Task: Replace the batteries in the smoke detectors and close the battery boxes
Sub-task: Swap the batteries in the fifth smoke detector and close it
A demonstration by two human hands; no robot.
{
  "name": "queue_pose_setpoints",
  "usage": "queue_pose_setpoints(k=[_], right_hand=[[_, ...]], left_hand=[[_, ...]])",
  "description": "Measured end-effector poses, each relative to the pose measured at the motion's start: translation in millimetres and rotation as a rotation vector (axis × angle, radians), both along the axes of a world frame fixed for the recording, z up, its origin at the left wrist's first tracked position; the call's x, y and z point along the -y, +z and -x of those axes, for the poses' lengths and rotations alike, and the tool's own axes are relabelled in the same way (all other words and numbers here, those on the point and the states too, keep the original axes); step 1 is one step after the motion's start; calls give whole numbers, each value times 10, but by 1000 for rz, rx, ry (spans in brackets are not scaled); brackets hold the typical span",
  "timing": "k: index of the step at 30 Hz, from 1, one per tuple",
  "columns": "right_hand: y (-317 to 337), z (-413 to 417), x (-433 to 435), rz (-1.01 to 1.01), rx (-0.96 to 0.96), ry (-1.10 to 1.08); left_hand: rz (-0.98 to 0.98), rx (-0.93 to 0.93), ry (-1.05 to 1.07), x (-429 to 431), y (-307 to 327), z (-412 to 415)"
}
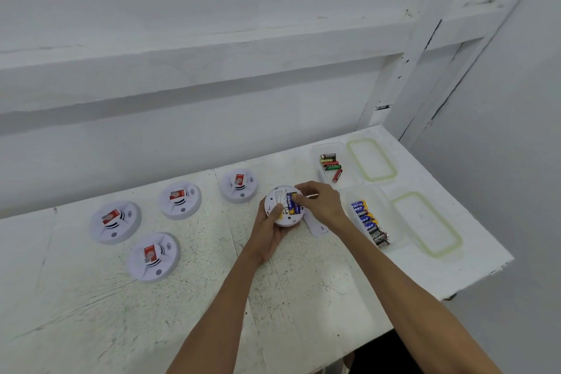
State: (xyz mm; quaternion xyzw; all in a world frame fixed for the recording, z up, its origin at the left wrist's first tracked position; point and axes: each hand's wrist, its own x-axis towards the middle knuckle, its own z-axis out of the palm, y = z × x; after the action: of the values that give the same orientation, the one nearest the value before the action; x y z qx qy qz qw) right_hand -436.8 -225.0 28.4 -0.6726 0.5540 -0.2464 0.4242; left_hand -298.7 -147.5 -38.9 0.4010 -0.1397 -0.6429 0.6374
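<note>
Along the left of the white worktop (76, 307), four round white smoke detectors with red stickers (115, 222) lie face up, apart from one another; whether their batteries are changed I cannot tell. At centre, the left hand (270, 234) grips a fifth white detector (279, 200), back up, its battery bay open. The right hand (320, 202) pinches a blue cylindrical battery (292, 203) sitting in that bay, so this unit seems mid-refill. A white battery cover (315, 226) lies just beside it, not yet fitted. Further right, a near clear plastic box (391, 222) holds blue and black batteries; a far clear box (315, 155) holds a few red, green and black ones, likely spent.
</note>
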Motion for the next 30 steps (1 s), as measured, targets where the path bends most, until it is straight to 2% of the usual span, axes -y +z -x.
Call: queue_pose_setpoints(k=[4,7,9,13,15,19,22,25,27,30], right_hand=[[-105,45,-121,61,-39,-145],[-206,96,-239,147,-168,-129],[-274,130,-321,179,-270,-118],[-384,174,-475,186,-609,-59],[-390,178,-498,185,-644,-61],[-322,155,-448,156,-582,-111],[-222,136,-471,134,-370,-250],[-99,81,-531,216,-132,-309],[-33,30,-552,352,-68,-196],[1,-29,-522,523,-143,75]], left_hand=[[-10,-11,19,-11,1,14],[-23,-17,25,-20,22,12],[-19,-15,20,-28,37,10],[-32,-66,47,-33,70,9],[-62,-107,43,-36,73,0],[-97,-122,40,-45,37,-40],[-96,-111,24,-62,54,-39],[-79,-119,1,-69,66,-50],[-56,-122,-19,-69,54,-59],[-46,-130,-41,-55,50,-47]])
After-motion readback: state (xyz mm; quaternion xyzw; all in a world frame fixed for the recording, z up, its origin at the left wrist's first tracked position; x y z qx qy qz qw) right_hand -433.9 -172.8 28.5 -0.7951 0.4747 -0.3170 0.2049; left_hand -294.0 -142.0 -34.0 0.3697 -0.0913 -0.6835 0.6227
